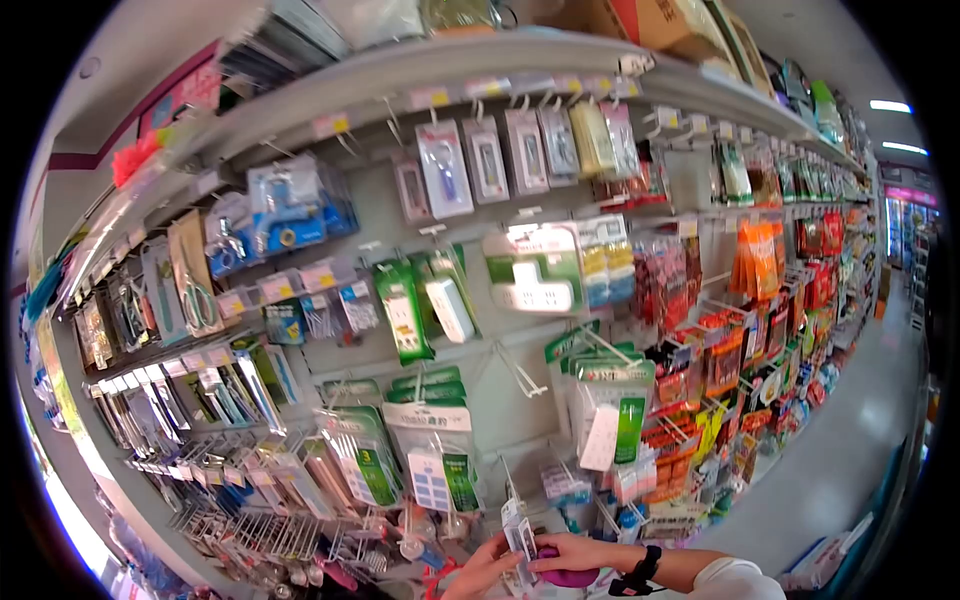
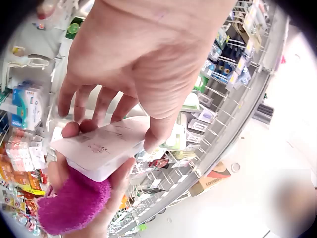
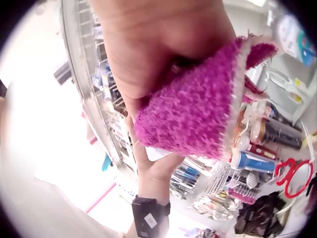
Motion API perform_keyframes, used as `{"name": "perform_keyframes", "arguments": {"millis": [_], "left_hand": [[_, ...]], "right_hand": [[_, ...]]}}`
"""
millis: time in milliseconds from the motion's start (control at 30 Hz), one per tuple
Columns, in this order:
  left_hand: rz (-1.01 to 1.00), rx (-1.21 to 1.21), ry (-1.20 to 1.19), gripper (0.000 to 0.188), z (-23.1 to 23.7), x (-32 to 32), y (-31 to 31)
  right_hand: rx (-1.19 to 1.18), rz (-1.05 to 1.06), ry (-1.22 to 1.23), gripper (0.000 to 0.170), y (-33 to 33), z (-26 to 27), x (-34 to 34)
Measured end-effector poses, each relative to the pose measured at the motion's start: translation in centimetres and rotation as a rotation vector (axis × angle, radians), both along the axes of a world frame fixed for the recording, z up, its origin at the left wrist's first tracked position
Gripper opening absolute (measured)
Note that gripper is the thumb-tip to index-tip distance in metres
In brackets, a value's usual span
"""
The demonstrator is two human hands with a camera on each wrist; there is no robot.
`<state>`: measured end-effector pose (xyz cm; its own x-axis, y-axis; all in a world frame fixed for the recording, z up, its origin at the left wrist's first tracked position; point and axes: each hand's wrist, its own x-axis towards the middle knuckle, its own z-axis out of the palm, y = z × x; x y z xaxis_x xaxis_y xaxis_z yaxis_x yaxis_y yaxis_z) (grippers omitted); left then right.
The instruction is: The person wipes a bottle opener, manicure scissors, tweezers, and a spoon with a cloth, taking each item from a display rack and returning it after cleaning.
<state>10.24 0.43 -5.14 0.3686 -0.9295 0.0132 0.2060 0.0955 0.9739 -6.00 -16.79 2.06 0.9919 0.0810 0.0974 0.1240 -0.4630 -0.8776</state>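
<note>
Low in the head view, a small white packet [image 1: 520,535] is held between both hands. My left hand [image 1: 485,572] grips it from the left; in the left wrist view the thumb lies along one edge of the packet [image 2: 101,146] and the fingers reach behind it. From the other side, my right hand [image 1: 578,552] pinches the packet between thumb and fingers. The same hand also holds a fuzzy purple cloth [image 3: 190,106] with a pale edge, bunched in the palm. What the packet contains cannot be made out.
A shop shelf wall surrounds the hands. Hooks carry green-and-white power strip packs [image 1: 430,470], scissors [image 1: 200,300] and orange packets [image 1: 758,260]. An empty-ended hook [image 1: 520,370] juts out. Cardboard boxes [image 1: 660,30] sit on top. An aisle floor [image 1: 790,480] runs along the right.
</note>
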Motion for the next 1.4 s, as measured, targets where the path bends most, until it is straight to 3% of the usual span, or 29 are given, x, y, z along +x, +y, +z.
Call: {"name": "perform_keyframes", "arguments": {"millis": [33, 100, 133, 167, 233, 333, 400, 433, 500, 533, 567, 600, 633, 667, 700, 867, 967, 1067, 1167, 1233, 1400], "left_hand": [[-0.002, -0.025, -0.015, 0.070, 1.9, -0.5, 0.2], [0.061, -0.270, -0.151, 0.038, 5.5, -2.4, 1.3], [-0.111, -0.161, -0.063, 0.070, 8.6, -1.4, 2.7], [-0.112, -0.166, -0.058, 0.070, 10.3, -1.6, 3.5], [-0.253, -0.371, 0.141, 0.074, 12.1, -2.0, 4.5], [-0.269, -0.406, 0.053, 0.083, 12.1, -0.7, 5.4], [-0.257, -0.519, -0.007, 0.076, 13.8, -1.7, 6.5], [-0.260, -0.523, -0.016, 0.076, 13.6, -1.2, 6.5], [-0.179, -0.637, 0.251, 0.064, 12.0, 0.3, 6.4], [-0.128, -0.586, 0.250, 0.055, 10.9, 2.1, 5.1], [-0.100, -0.619, 0.099, 0.052, 14.3, 0.1, 6.7], [-0.048, -0.472, 0.057, 0.052, 14.0, 0.6, 7.0], [0.000, -0.325, 0.014, 0.051, 13.6, 1.2, 7.2], [-0.002, -0.323, 0.012, 0.051, 12.9, 1.6, 7.2], [-0.010, -0.305, 0.047, 0.046, 11.9, 1.7, 7.1], [0.111, -0.137, 0.160, 0.028, 11.4, -1.2, 8.0], [0.072, -0.168, 0.205, 0.027, 10.0, -1.3, 8.3], [0.084, -0.129, 0.245, 0.026, 8.8, -0.3, 7.8], [0.012, -0.223, 0.252, 0.028, 7.3, -0.5, 8.2], [0.027, -0.232, 0.322, 0.032, 7.8, -0.5, 8.5], [-0.045, -0.266, 0.388, 0.036, 5.2, 1.4, 8.6]], "right_hand": [[-0.090, 0.010, -0.070, 0.056, 0.6, 2.2, 0.3], [-0.178, 0.063, -0.018, 0.053, 0.4, 5.9, 0.4], [-0.098, 0.189, -0.036, 0.050, 0.5, 6.6, 0.9], [-0.011, 0.315, -0.052, 0.047, 0.6, 7.4, 1.3], [-0.139, 0.427, 0.116, 0.047, 0.3, 10.1, 2.9], [-0.121, 0.451, 0.119, 0.044, 2.4, 12.7, 3.7], [-0.271, 0.573, -0.323, 0.045, 3.5, 13.2, 4.7], [-0.279, 0.572, -0.330, 0.045, 3.8, 14.5, 4.7], [-0.208, 0.431, -0.052, 0.051, 4.6, 18.9, 4.0], [-0.286, 0.287, -0.084, 0.052, 4.4, 21.7, 3.8], [-0.362, 0.143, -0.112, 0.053, 4.2, 25.2, 3.5], [-0.291, 0.054, -0.199, 0.052, 4.9, 29.3, 2.8], [-0.304, -0.119, -0.460, 0.044, 1.4, 30.1, 5.5], [-0.255, -0.163, -0.415, 0.041, 1.8, 34.9, 4.8], [-0.228, -0.298, -0.584, 0.040, 1.5, 37.8, 5.6], [-0.202, -0.327, -0.583, 0.032, -1.7, 48.2, 10.6], [-0.215, -0.356, -0.562, 0.031, -2.1, 51.2, 13.5], [-0.440, -0.510, -0.554, 0.031, -3.8, 53.0, 16.7], [-0.305, -0.526, -0.674, 0.035, -4.3, 53.3, 18.4], [-0.440, -0.515, -0.615, 0.035, -4.6, 54.1, 18.4], [-0.316, -0.495, -0.560, 0.035, -4.6, 54.2, 18.1]]}}
